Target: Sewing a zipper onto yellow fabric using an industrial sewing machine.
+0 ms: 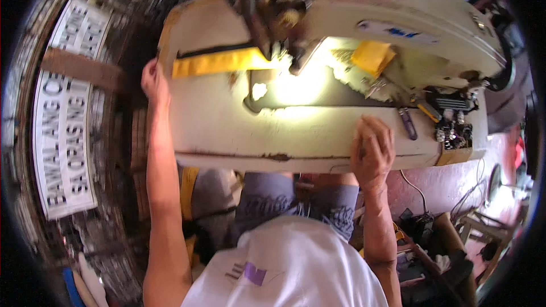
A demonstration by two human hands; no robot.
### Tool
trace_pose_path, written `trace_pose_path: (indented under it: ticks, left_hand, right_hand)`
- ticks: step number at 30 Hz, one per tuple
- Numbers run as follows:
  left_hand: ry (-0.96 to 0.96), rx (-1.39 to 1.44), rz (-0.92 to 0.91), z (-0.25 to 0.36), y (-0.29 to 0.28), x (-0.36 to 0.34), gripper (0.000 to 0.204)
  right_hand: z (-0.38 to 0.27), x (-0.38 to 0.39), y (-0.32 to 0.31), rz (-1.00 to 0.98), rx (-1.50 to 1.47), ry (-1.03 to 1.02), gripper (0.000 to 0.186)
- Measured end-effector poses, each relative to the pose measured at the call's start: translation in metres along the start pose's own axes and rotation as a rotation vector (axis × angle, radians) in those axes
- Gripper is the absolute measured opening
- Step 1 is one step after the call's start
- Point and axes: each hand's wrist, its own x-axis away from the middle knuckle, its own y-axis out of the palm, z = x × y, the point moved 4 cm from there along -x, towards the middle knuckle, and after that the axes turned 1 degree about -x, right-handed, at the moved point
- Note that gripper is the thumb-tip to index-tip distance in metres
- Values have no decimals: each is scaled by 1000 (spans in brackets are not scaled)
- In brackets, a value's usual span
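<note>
An industrial sewing machine (335, 11) stands on a cream worktable (216, 125). A yellow strip with black along its far side (216, 62) lies under the lit needle area. My left hand (152, 79) is at the table's left edge, left of the strip, its fingers curled; anything in them is hidden. My right hand (372, 142) is at the near edge below the lit opening, fingers curled downward; I cannot make out whether anything is beneath them.
A folded yellow piece (372, 58) sits under the machine arm. A purple tool (408, 123), a yellow cutter (427, 111) and a tray of small metal parts (455, 136) are at the right. A slatted wall with a banner (68, 113) is close on my left.
</note>
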Motion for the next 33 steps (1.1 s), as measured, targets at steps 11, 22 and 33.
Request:
trace_pose_path:
  ticks: [11, 22, 33]
  left_hand:
    - [-77, 307, -42, 6, -24, 46, 23]
    - [-246, 703, -417, 29, -98, 107, 24]
    - [-516, -92, -114, -284, -273, 246, 17]
  right_hand:
    - [-17, -4, -1, 13, -76, 106, 17]
    - [-198, -11, -53, -485, -1093, -275, 30]
    - [-184, -18, 12, -520, -25, 51, 36]
